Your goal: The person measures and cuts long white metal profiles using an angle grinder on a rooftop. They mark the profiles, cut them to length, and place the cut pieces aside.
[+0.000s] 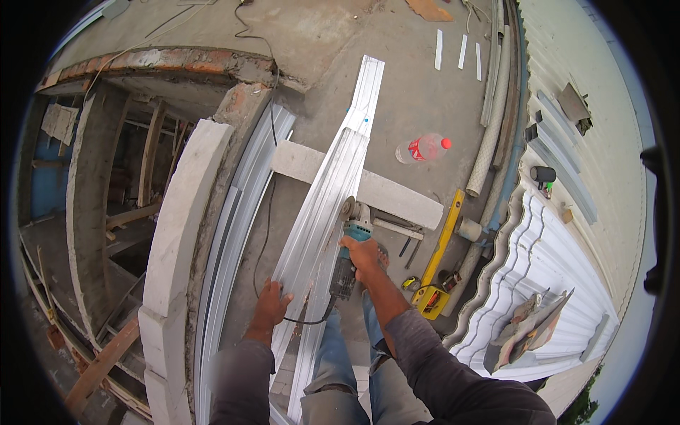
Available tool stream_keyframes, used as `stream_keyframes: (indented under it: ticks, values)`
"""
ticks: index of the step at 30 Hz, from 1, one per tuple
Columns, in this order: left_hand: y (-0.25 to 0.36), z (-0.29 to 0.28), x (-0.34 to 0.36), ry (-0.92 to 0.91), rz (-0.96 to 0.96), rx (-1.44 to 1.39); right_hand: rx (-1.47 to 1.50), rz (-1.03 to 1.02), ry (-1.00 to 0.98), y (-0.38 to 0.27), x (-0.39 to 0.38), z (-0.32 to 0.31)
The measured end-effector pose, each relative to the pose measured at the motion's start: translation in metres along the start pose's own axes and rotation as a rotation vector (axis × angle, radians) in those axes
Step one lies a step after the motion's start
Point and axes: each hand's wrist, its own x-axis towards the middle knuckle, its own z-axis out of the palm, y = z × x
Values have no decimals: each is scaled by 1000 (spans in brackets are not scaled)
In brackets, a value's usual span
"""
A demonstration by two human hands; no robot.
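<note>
Angle grinder (pixel 344 262), teal and black, lies along the right edge of the ribbed metal strip (pixel 319 202), its disc (pixel 348 207) at the far end; whether the disc touches metal I cannot tell. The right hand (pixel 363 256) wraps the teal body from the right, clasping it, with the forearm coming in from the near right. The left hand (pixel 269 306) is at the strip's left edge, nearer than the grinder, fingers bent; whether it grips or merely rests, I cannot tell.

On the far right, a clear plastic bottle (pixel 418 149) with a red cap lies on its side, pale lettering on its red label. The strip is shiny, silvery and long-channelled, crossing a rough, pale rectangular block (pixel 400 198). Right of the block lies a straight yellow level (pixel 443 241); the floor (pixel 411 92) is grey, stained concrete.
</note>
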Motion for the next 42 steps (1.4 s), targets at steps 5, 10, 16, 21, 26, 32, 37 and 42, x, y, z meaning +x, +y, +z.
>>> stream_keyframes:
  ticks: [5, 10, 16, 21, 26, 32, 37, 42]
  values:
    - [0, 0, -1, 4, -1, -8, -57, 30, 21, -4, 2, 0]
    - [-1, 1, 0, 3, 6, 21, -13, 10, -9, -9, 3, -2]
    - [-1, 2, 0, 21, -2, 39, -14, 43, -15, -10, 6, -2]
    - [-1, 1, 1, -11, -22, -29, -75, 49, 27, -6, 13, -1]
    - [-2, 3, -1, 40, 12, 47, -56, 40, 17, -7, 12, -1]
    - [1, 0, 0, -8, -37, 16, -38, 3, 18, -7, 16, 1]
    - [4, -2, -3, 6, -21, 21, -65, -8, 69, -6, 21, 3]
    - [4, -2, -3, 12, -11, -9, -34, -42, 83, -20, 30, 2]
